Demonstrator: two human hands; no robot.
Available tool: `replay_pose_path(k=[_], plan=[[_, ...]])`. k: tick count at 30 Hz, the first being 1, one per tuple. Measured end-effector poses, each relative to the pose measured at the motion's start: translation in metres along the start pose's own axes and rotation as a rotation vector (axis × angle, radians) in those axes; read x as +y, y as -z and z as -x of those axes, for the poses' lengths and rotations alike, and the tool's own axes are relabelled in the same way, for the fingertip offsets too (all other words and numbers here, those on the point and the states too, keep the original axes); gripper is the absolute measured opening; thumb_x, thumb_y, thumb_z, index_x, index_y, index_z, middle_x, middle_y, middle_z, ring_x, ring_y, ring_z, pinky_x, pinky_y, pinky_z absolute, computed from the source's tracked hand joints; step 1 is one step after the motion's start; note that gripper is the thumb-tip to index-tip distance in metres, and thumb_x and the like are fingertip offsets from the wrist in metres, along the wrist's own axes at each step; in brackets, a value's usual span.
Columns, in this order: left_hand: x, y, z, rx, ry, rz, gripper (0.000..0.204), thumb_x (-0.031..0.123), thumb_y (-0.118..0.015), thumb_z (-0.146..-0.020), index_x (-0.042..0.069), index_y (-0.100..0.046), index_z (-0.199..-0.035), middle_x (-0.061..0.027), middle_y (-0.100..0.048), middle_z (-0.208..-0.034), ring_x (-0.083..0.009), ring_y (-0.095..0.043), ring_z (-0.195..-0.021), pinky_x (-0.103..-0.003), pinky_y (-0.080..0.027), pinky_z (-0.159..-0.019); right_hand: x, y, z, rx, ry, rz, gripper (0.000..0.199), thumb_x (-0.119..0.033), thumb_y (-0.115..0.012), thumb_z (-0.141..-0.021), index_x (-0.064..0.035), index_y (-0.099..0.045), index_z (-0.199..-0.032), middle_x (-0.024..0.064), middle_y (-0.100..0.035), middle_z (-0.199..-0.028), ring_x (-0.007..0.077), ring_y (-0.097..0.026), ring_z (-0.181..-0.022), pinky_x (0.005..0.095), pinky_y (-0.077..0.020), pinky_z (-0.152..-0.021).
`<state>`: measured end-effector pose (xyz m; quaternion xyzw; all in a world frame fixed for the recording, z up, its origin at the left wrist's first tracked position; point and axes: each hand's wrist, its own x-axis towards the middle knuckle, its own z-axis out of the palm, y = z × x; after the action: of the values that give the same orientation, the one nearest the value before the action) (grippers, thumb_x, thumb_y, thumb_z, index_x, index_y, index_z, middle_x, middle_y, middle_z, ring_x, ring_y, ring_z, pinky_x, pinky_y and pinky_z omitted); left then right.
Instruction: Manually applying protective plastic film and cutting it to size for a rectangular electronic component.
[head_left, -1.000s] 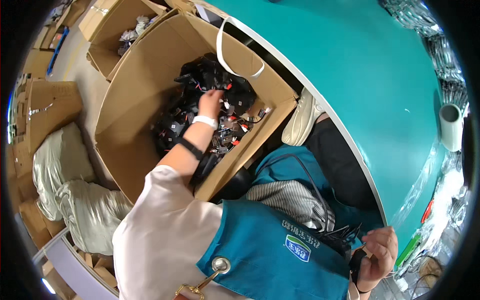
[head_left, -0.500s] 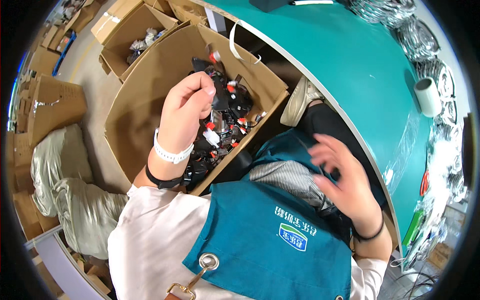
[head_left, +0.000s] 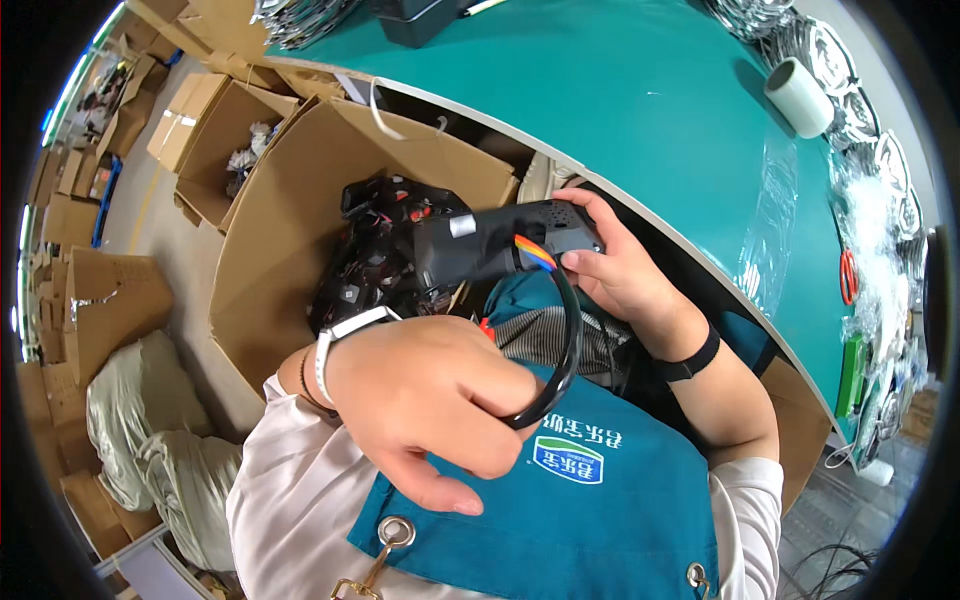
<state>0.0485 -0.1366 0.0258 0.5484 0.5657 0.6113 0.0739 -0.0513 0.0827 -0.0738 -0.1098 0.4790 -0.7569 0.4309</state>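
A long black plastic device (head_left: 485, 245) with small round holes at one end is gripped by my right hand (head_left: 625, 265), thumb on its near side and fingers at the far side. Red, orange, yellow and blue wires come out of it and run into a thick black cable (head_left: 572, 345). That cable curves down to my left hand (head_left: 440, 395), whose fingers are bent around it in front of my apron (head_left: 620, 500). The device's left end overhangs a cardboard box (head_left: 270, 220) holding a heap of black parts (head_left: 380, 245) with red and white bits.
A green-topped table (head_left: 620, 90) curves along the far right, bearing a white roll (head_left: 798, 97), coiled cables (head_left: 830, 60) and a black bin (head_left: 415, 20). Smaller cardboard boxes (head_left: 215, 150) and greyish sacks (head_left: 150, 410) stand on the left floor.
The black device with its cable now shows in my right hand, which was blurred and without it before. My left hand came back from over the box and closed around the cable. The view shifted.
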Motion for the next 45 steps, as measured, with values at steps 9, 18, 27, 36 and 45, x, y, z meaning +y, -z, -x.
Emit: replay_pose_path(k=[9,18,27,36,45], plan=[[0.013,0.05,0.047,0.393,0.7,-1.062,0.064,0.036,-0.086,-0.066,0.007,-0.058,-0.116,-0.0237,-0.044,-0.133,-0.0395,-0.042,-0.125,-0.047,-0.034,-0.105,-0.052,-0.032,0.075,0.31,0.786,1.274,0.079,0.0,-0.082,-0.058,-0.007,-0.049,-0.13,0.0151,-0.053,-0.121,0.0341,-0.056,-0.107,0.0371,-0.048,-0.092],[-0.069,-0.012,-0.059,0.178,0.343,-0.907,0.115,0.012,-0.089,-0.052,0.0,-0.028,-0.148,-0.0262,-0.036,-0.15,-0.0439,-0.038,-0.137,-0.049,-0.035,-0.11,-0.063,-0.04,0.108,0.348,0.892,1.398,0.089,-0.003,-0.084,-0.058,-0.0033,-0.042,-0.137,0.0221,-0.051,-0.122,0.0397,-0.056,-0.102,0.0426,-0.0528,-0.083],[-0.108,-0.011,-0.045,0.059,0.511,0.886,0.1,0.035,-0.084,-0.072,-0.004,-0.029,-0.146,-0.0204,-0.05,-0.135,-0.0277,-0.053,-0.123,-0.041,-0.043,-0.103,-0.082,-0.01,0.141,0.444,0.58,0.736,0.083,-0.014,-0.076,-0.08,-0.0037,-0.031,-0.149,0.0125,-0.055,-0.111,0.0161,-0.055,-0.084,0.0223,-0.049,-0.065],[-0.113,-0.052,-0.058,0.34,0.694,1.187,0.132,0.051,-0.094,-0.042,-0.001,-0.034,-0.147,-0.0283,-0.054,-0.13,-0.043,-0.058,-0.116,-0.053,-0.047,-0.101,-0.083,0.009,0.151,0.379,0.269,0.533,0.024,0.003,-0.065,-0.087,0.001,-0.068,-0.11,0.0036,-0.068,-0.085,0.0061,-0.062,-0.071,0.0198,-0.0499,-0.065],[-0.117,-0.05,-0.064,0.329,0.732,1.124,0.128,0.059,-0.089,-0.047,-0.004,-0.036,-0.145,-0.0308,-0.058,-0.122,-0.0445,-0.059,-0.115,-0.052,-0.049,-0.1,-0.084,0.014,0.155,0.407,0.343,0.496,0.014,0.005,-0.065,-0.086,0.0046,-0.067,-0.1,0.0066,-0.07,-0.087,0.0086,-0.066,-0.077,0.0209,-0.0526,-0.067]])
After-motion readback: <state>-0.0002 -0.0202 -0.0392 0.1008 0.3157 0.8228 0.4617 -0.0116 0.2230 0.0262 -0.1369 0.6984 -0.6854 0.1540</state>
